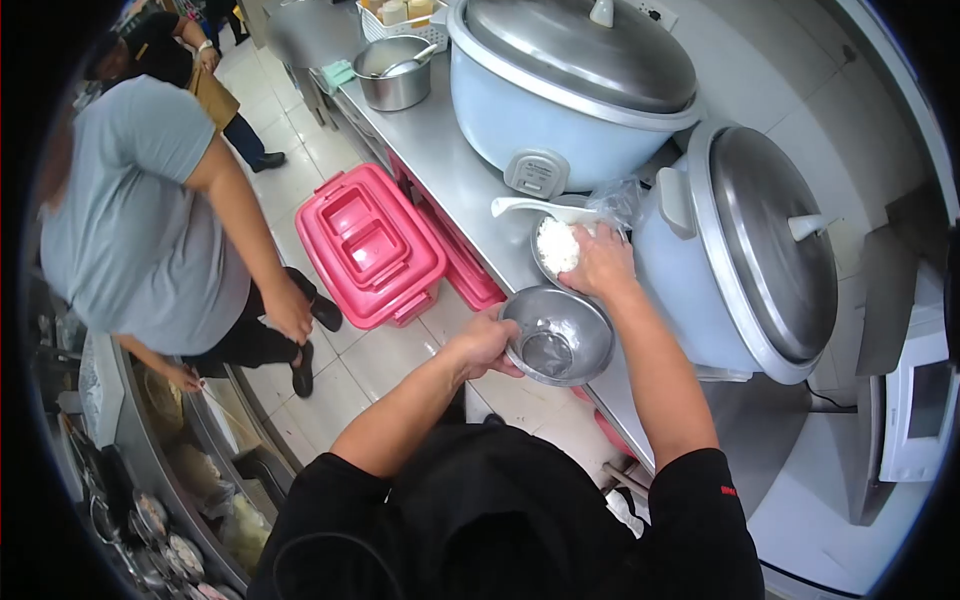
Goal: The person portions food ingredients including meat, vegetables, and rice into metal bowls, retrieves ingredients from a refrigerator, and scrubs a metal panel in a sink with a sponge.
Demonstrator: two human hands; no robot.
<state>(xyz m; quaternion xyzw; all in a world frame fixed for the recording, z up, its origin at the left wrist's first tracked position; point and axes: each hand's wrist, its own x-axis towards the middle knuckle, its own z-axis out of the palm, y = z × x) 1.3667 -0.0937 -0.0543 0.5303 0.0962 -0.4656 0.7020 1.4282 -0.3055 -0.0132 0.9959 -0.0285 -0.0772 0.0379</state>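
Pale square tiles cover the floor. A metal counter runs beside a white wall. Bright light reflects off the tiles.

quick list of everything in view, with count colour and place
rice cookers: 2, pale blue, steel lids, on the counter
steel counter: 1, silver, under the cookers
rice: 1 mound, white, in a dish by the right hand
spoon: 1, white, beside the rice
plastic bag: 1, clear, near the cookers
steel bowl: 1, silver, in the left hand
pot: 1, silver, far counter end
basket: 1, white, behind the pot
lidded tub: 1, pink, floor
co-workers: at least 2, left side
left hand: 1, bare, gripping the bowl
right hand: 1, bare, at the rice
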